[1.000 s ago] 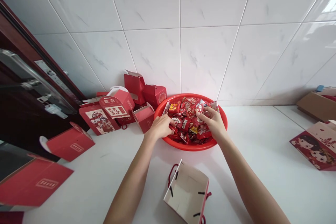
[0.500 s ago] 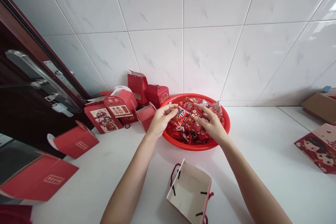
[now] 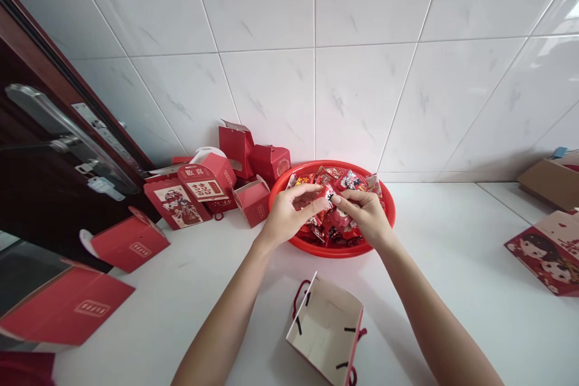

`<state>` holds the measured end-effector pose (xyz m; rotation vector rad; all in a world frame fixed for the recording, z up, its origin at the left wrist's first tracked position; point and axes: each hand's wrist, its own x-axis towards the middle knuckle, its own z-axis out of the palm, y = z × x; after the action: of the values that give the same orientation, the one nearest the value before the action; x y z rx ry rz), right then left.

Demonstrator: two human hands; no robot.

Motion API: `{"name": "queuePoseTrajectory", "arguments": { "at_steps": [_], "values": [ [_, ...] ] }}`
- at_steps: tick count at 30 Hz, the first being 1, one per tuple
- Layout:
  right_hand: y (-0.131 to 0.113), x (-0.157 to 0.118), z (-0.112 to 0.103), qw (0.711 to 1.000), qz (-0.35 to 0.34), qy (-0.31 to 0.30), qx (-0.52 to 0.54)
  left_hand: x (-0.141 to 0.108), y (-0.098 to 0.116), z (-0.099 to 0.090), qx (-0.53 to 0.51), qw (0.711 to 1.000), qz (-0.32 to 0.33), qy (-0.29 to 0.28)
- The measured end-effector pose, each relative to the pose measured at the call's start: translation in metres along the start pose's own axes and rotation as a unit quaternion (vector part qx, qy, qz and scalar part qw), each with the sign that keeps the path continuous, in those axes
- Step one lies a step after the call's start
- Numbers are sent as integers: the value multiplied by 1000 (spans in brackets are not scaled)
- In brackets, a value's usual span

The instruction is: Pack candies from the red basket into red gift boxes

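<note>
Over a red plastic basket (image 3: 333, 251) heaped with small red candy packets (image 3: 350, 181), my two hands meet. Between thumb and fingers, my left hand (image 3: 286, 214) pinches a red candy packet (image 3: 326, 198) with white and black print. My right hand (image 3: 370, 215) closes its thumb and fingertips on the packet's other side, and part of the packet is hidden by the fingers. In front of the basket, nearest me, stands an open gift box (image 3: 324, 329) with a pale inside and dark red cord handles; no candy shows in it.
Several red gift boxes (image 3: 205, 178) crowd the left of the basket against the tiled wall (image 3: 271, 90). More open red boxes (image 3: 131, 244) line the left, beside a dark door (image 3: 40, 132). On the right are a printed box (image 3: 547, 253) and a brown carton (image 3: 549, 184).
My left hand has moved right and slightly down with the candy packet. My right hand has shifted toward it, and its fingers have closed on the packet.
</note>
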<state>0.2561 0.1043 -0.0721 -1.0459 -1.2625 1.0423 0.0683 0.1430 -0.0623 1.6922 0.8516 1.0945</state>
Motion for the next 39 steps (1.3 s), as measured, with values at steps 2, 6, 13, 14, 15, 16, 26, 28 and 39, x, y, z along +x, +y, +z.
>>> {"name": "queuePoseTrajectory", "arguments": {
  "at_steps": [2, 6, 13, 14, 15, 16, 26, 28, 39],
  "values": [
    [1, 0, -1, 1000, 3, 17, 16, 0, 0, 1, -23, 999, -25, -11],
    [5, 2, -1, 994, 21, -2, 103, 3, -7, 6, -109, 993, -26, 24],
    [3, 1, -6, 998, -12, 9, 54, 4, -15, 1, -118, 993, -30, 8],
    [1, 1, -7, 1000, -20, 5, 20, 3, -12, -1, -98, 995, -31, -12],
    [0, 0, -8, 1000, -24, -3, -9, 2, -9, -3, -77, 996, -31, -30],
    [-1, -1, -9, 999, -25, -12, -31, 1, -6, -4, -56, 997, -30, -45],
    [0, -1, 2, 997, 28, -65, -15, -6, -1, 21, -45, 989, 53, 132],
    [1, -2, 7, 994, 34, -100, -15, -6, -2, 25, -66, 982, 59, 166],
    [-5, -1, -8, 975, -94, -188, -72, -1, -3, 13, -106, 991, 14, 85]
  ]
}}
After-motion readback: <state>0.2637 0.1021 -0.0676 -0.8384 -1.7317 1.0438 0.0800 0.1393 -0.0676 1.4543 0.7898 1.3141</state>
